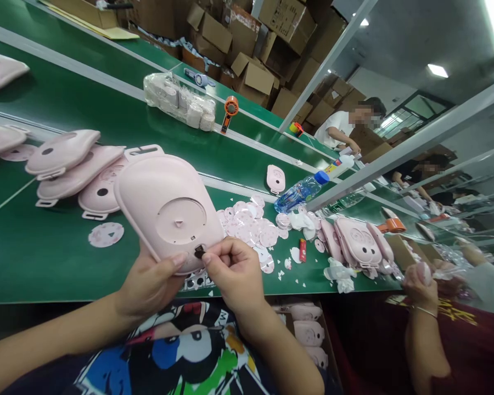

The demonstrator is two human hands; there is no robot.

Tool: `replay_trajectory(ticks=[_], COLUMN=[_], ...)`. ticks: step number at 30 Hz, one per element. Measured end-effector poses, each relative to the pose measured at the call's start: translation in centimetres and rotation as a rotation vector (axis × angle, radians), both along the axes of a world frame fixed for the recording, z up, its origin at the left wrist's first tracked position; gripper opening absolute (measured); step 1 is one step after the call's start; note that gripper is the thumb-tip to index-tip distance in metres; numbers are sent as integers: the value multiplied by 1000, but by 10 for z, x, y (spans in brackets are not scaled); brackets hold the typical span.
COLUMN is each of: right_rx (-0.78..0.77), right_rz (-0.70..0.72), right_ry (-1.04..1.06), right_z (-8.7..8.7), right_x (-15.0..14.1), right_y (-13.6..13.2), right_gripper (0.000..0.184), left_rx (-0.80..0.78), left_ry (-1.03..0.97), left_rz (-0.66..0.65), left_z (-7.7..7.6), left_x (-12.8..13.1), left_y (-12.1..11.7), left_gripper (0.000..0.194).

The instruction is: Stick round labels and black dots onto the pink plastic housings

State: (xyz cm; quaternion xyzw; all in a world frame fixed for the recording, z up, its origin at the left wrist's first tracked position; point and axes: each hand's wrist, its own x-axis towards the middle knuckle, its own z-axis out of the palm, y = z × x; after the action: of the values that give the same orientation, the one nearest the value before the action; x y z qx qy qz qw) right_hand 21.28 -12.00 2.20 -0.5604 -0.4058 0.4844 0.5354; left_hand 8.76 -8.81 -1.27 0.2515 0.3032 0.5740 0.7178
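My left hand (150, 282) grips the lower edge of a pink oval plastic shell (167, 206), held tilted above the green table (33, 258). My right hand (233, 269) is closed in a pinch on a small dark piece (199, 252) at the shell's bottom rim. The shell shows a round recessed disc in its middle and a flat tab at the top. A sheet of small round stickers (195, 281) peeks out beneath my hands.
More pink shells (72, 167) are stacked at the left, and round pink stickers (251, 225) lie scattered right of my hands. A water bottle (300, 192), another pile of shells (356, 241) and a co-worker's hand (420, 280) are to the right. Cardboard boxes stand behind.
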Motion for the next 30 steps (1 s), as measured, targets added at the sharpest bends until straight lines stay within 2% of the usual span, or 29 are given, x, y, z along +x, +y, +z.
replay_trajectory(ticks=[6, 11, 14, 18, 19, 20, 23, 24, 26, 27, 30], right_rx=[-14, -32, 10, 197, 229, 240, 158, 119, 72, 62, 29], right_rz=[-18, -19, -32, -42, -38, -38, 59, 128, 225, 217, 140], right_ry=[40, 42, -80, -384, -433, -455, -306, -203, -33, 6, -97], right_z=[1, -3, -7, -5, -4, -3, -8, -12, -21, -26, -34], right_x=[-2, -5, -5, 0, 2, 4, 6, 4, 1, -1, 6], right_y=[2, 4, 3, 2, 2, 2, 0, -1, -1, -1, 4], right_gripper=[15, 16, 15, 12, 9, 13, 65, 72, 64, 58, 56], left_rx=[50, 104, 85, 10, 12, 23, 66, 76, 96, 111, 139], left_ry=[-50, -3, 66, 135, 139, 137, 124, 139, 199, 239, 360], left_rz=[-8, 0, -10, -1, 4, 1, -47, -61, -69, -66, -69], left_z=[-5, -4, -7, -7, -6, -4, -2, -3, -9, -13, -22], left_x=[-1, -1, -1, -2, -2, -3, -10, -12, -17, -18, -19], left_y=[0, -1, -4, -7, -6, -6, -2, 0, 4, 7, 16], left_gripper=[90, 82, 81, 86, 88, 90, 94, 95, 99, 101, 95])
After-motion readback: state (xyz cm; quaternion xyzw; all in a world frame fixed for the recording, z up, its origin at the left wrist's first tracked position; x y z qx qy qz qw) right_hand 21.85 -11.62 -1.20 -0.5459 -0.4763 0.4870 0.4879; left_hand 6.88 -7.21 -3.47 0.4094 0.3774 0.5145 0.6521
